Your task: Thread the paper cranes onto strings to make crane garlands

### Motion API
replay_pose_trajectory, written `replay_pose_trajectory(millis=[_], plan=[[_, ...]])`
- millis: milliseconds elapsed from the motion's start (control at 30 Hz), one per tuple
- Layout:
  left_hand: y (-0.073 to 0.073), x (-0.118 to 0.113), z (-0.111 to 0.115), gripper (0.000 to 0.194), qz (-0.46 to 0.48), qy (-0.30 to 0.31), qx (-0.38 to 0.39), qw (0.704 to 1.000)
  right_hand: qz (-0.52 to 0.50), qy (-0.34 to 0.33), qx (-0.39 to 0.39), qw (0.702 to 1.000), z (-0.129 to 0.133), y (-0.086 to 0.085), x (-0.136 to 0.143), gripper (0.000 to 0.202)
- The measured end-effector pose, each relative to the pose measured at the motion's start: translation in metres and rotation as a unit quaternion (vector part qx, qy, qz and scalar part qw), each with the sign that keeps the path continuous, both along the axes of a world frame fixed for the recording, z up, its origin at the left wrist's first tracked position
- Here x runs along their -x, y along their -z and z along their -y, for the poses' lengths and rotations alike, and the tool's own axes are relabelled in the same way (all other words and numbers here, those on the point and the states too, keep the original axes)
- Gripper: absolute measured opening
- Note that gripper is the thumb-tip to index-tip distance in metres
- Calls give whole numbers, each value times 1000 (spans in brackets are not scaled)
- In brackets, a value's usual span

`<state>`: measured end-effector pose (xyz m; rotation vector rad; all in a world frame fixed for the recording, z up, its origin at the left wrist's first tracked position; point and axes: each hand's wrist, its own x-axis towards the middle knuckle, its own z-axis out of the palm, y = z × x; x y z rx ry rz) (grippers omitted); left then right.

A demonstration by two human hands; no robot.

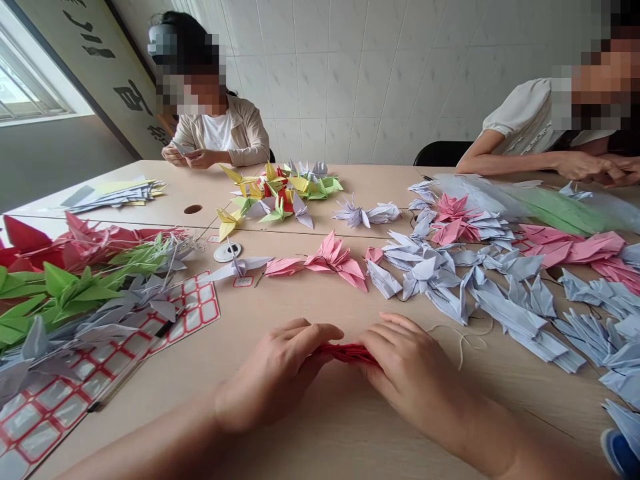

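Observation:
My left hand (pixel 293 363) and my right hand (pixel 407 363) meet over the near middle of the table, closed on the two ends of a red folded-paper bundle (pixel 347 353). Only its middle shows between my fingers; the rest is hidden by them. Beyond my hands lie pink paper cranes (pixel 333 260) and a pale lilac paper crane (pixel 240 267). A loose white string (pixel 465 337) curls on the table to the right of my right hand.
Red, green and lilac cranes (pixel 60 287) cover a red-gridded label sheet (pixel 193 310) with a pen (pixel 135 360) at left. Pale blue folded papers (pixel 500 307) spread across the right. Yellow and green cranes (pixel 280 190) lie farther back. Two people (pixel 220 130) sit opposite.

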<state>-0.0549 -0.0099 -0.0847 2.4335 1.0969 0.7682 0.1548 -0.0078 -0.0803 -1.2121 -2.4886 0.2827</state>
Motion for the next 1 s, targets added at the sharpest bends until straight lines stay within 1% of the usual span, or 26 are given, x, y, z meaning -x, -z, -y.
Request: replay_pose_trajectory(millis=[67,133,267,333,367,400,567,667,767,867,1000], plan=[[-3,1,0,19,-2,24,-2,1000,10,-8,-11,1000,-1,1,-1,19],[-5,2,0,19,-3,33,-2,999,14,-9,-14,1000,-1,2,-2,22],[-1,4,-5,21,-14,16,-6,1000,-1,-2,30,1000,-3,-3,-4,13],[2,6,-8,20,-32,4,0,999,-11,7,46,999,-5,-6,-6,26],[4,6,-10,19,-40,-5,6,999,-11,13,47,999,-6,-7,-7,29],[5,7,-11,18,-45,-17,13,999,-8,20,43,999,-7,-7,-8,29],[7,9,-14,16,-41,-94,58,993,7,41,27,999,-12,-7,-12,21],[6,8,-14,16,-62,-127,50,989,18,60,32,998,-11,-9,-12,16],[6,9,-15,18,-77,-147,37,985,33,76,35,996,-10,-11,-11,17],[5,10,-14,19,-83,-168,42,981,48,90,39,994,-9,-11,-11,18],[2,10,-13,15,-90,-212,64,971,50,99,43,993,-10,-9,-12,17]])
